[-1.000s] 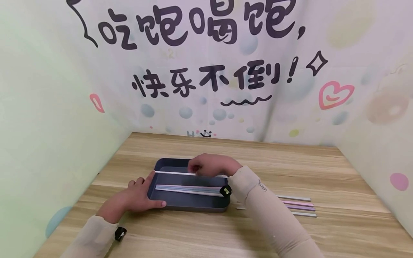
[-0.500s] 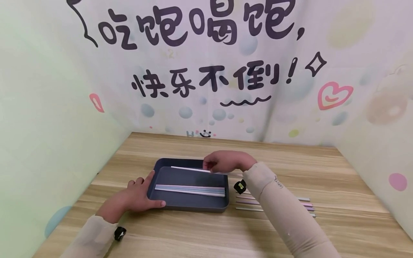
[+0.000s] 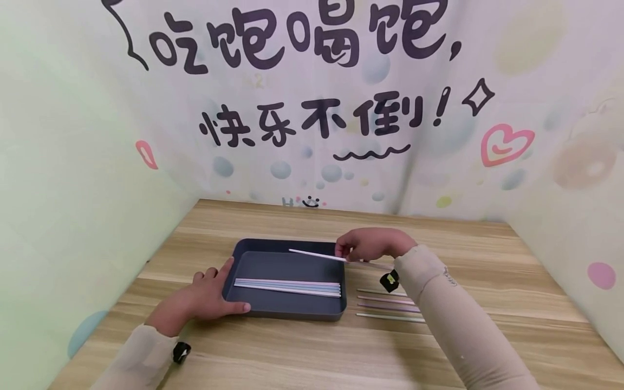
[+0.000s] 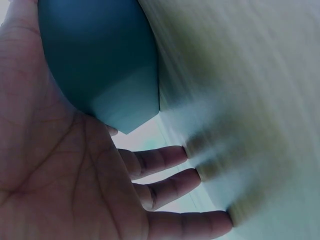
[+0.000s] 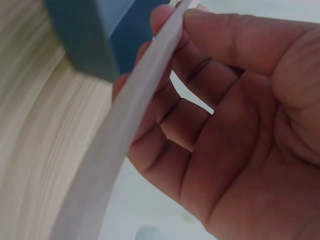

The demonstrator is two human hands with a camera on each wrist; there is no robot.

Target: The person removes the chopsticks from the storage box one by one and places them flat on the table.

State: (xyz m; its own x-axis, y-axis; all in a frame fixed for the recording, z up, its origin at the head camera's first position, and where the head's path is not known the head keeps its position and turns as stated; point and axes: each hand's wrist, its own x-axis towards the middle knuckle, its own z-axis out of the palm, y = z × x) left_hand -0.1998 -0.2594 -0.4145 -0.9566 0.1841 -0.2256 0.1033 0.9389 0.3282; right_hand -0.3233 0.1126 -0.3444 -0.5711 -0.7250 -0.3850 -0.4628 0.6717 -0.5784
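Observation:
A dark blue-grey rectangular tray [image 3: 292, 313] lies on the wooden table, and a bundle of pastel chopsticks [image 3: 287, 287] rests side by side in its near half. At the tray's left end my left hand [image 3: 207, 297] is spread, its index finger along the rim and thumb at the near corner. In the left wrist view the other fingers reach out straight beside the tray wall [image 4: 105, 65]. My right hand [image 3: 372, 244] pinches a whitish chopstick [image 3: 317, 255] between thumb and fingertips. That stick slants over the tray's right rim, one end above the tray and the other partly behind the wrist.
Several more pastel chopsticks [image 3: 390, 307] lie in a spaced row on the table right of the tray, their right ends hidden by the right sleeve [image 3: 453, 309]. A printed cloth backdrop [image 3: 302, 179] stands behind the table's far edge.
My right hand has moved right with the chopstick, from over the tray to its right rim; the stick now tilts, its left end higher. My left hand and the tray stay put.

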